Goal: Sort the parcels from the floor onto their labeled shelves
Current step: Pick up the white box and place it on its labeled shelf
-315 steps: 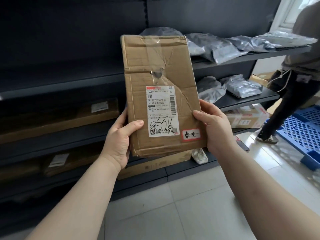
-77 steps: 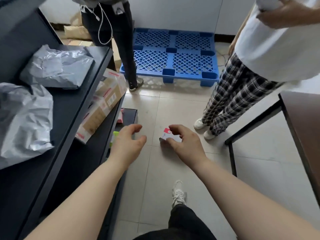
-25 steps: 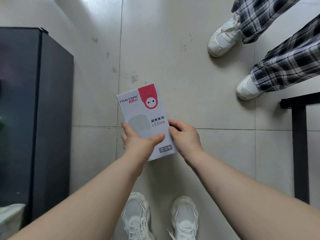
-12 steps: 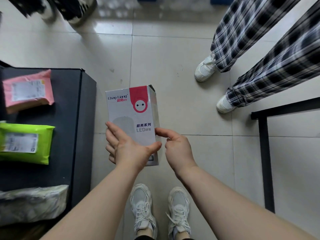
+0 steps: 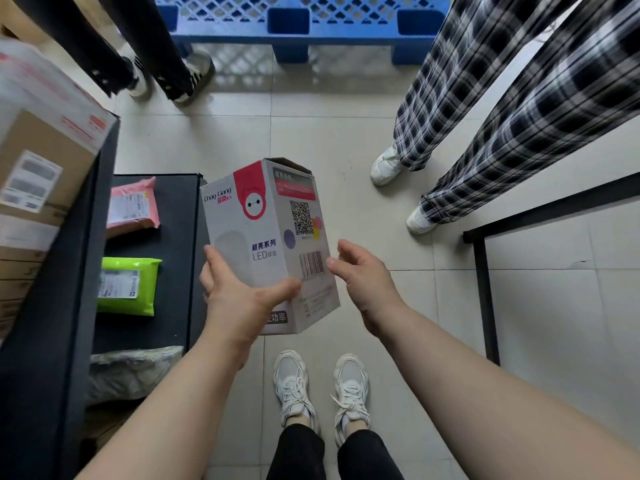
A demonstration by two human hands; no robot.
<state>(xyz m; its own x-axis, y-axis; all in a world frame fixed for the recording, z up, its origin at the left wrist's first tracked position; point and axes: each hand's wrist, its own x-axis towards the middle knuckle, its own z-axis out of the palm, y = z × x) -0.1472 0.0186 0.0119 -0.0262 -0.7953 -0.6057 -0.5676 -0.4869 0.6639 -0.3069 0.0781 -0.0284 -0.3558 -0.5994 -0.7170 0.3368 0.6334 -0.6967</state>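
The white-and-red printed cardboard LED bulb box (image 5: 273,244) has a smooth, slightly satin card surface. The dark shelf unit (image 5: 173,216) looks like matt painted metal. On it lie a pink plastic mailer (image 5: 133,206) and a lime-green plastic mailer (image 5: 126,285), both smooth with paper labels, and a crinkled, glossy grey poly bag (image 5: 131,372). The brown corrugated cardboard carton (image 5: 38,161) is matt. The pale floor tiles (image 5: 311,133) shine glossily. The blue moulded plastic pallet (image 5: 294,15) has a lattice surface.
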